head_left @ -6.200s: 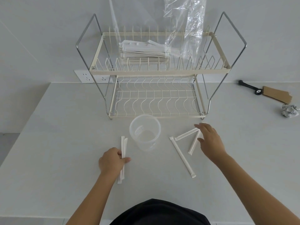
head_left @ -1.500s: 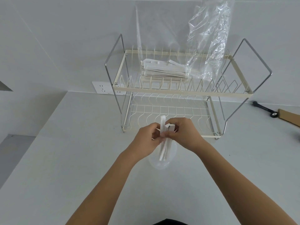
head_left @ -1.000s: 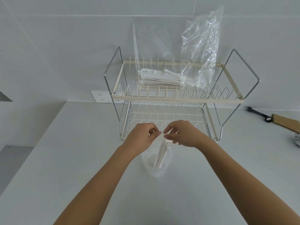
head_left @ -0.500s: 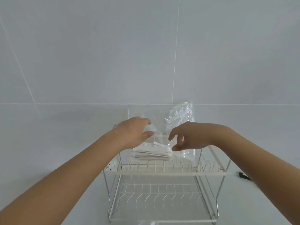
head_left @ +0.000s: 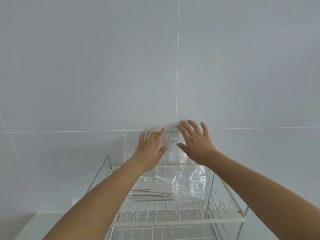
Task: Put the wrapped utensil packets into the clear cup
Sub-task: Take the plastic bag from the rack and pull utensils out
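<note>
A stack of white wrapped utensil packets [head_left: 152,193] lies inside a clear plastic bag [head_left: 188,179] on the top shelf of a cream wire dish rack [head_left: 180,220]. My left hand [head_left: 150,149] and my right hand [head_left: 195,144] are raised above the rack, fingers spread, at the upper end of the bag. Both hold nothing; the right hand's fingers touch or nearly touch the crinkled plastic. The clear cup is out of view below the frame.
A grey tiled wall [head_left: 155,66] fills most of the view right behind the rack. The rack's metal side handles [head_left: 98,172] rise at left and right. A bit of the white counter [head_left: 26,229] shows at the lower left.
My view has tilted up off the counter and cup. Both hands released the packets into the cup, then rose and now spread open at the top of the plastic bag.
</note>
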